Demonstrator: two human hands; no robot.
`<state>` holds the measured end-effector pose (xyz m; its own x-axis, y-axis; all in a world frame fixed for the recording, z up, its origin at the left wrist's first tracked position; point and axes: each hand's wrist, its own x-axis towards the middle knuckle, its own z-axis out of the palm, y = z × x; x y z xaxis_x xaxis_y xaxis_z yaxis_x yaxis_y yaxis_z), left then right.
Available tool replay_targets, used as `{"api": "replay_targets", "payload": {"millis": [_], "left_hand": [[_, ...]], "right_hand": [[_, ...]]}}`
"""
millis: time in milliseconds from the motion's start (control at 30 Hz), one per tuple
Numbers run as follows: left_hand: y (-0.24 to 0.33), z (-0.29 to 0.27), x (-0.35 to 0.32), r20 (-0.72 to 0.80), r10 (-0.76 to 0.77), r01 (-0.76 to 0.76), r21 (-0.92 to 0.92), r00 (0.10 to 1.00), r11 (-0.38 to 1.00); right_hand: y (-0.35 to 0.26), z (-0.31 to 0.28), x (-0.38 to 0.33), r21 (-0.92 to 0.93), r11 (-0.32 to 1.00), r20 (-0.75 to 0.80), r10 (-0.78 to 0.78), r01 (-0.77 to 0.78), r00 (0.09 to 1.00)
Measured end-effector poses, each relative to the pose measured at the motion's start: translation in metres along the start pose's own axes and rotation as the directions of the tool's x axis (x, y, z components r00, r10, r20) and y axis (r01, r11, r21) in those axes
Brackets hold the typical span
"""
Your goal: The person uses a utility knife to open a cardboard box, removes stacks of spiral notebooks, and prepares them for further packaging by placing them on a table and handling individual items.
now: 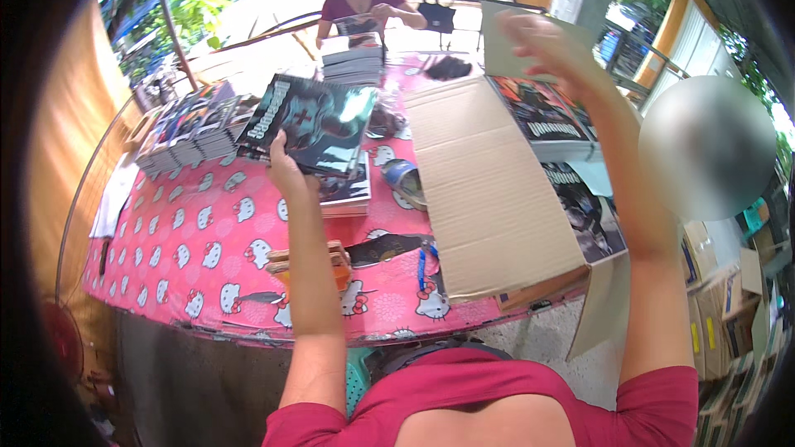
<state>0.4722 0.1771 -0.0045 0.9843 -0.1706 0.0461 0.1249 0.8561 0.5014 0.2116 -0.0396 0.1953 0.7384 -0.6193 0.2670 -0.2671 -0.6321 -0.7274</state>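
My left hand grips a few thin, dark-covered comic books by their near edge, thumb on top. They are tilted above a short stack of comic books on the table. My right hand is raised over the far side of an open cardboard box. Its fingers look stretched apart and hold nothing I can see, though they are a little blurred. Inside the box, comic books lie in piles, one with a red and orange cover and one with a dark cover.
Rows of comic books stand at the left, and a tall stack is farther back. A person across the table handles a comic book. A tape roll lies beside the box flap on the pink patterned tablecloth.
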Motion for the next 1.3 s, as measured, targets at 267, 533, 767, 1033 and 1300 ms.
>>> {"api": "replay_targets", "payload": {"millis": [267, 533, 767, 1033, 1300], "left_hand": [[-0.056, -0.112, 0.068, -0.626, -0.111, 0.197, 0.069, 0.772, 0.978], [-0.046, -0.1, 0.048, -0.676, -0.057, 0.349, 0.305, 0.735, 0.886], [-0.055, -0.063, 0.006, -0.737, 0.019, 0.471, 0.451, 0.676, 0.758], [-0.06, -0.071, -0.011, -0.687, 0.02, 0.359, 0.404, 0.726, 0.841], [-0.057, -0.065, -0.015, -0.656, 0.288, 0.314, 0.641, 0.698, 0.7]], "right_hand": [[0.162, -0.046, -0.07, 0.732, 0.385, 0.083, 0.769, -0.562, 0.634], [0.156, -0.027, -0.06, 0.979, 0.11, 0.021, 0.787, -0.174, 0.616], [0.169, -0.025, -0.019, 0.989, 0.049, 0.025, 0.868, -0.137, 0.496], [0.167, -0.016, -0.042, 0.977, 0.109, -0.024, 0.908, -0.182, 0.417], [0.164, -0.009, -0.044, 0.953, 0.202, -0.04, 0.823, -0.225, 0.567]]}}
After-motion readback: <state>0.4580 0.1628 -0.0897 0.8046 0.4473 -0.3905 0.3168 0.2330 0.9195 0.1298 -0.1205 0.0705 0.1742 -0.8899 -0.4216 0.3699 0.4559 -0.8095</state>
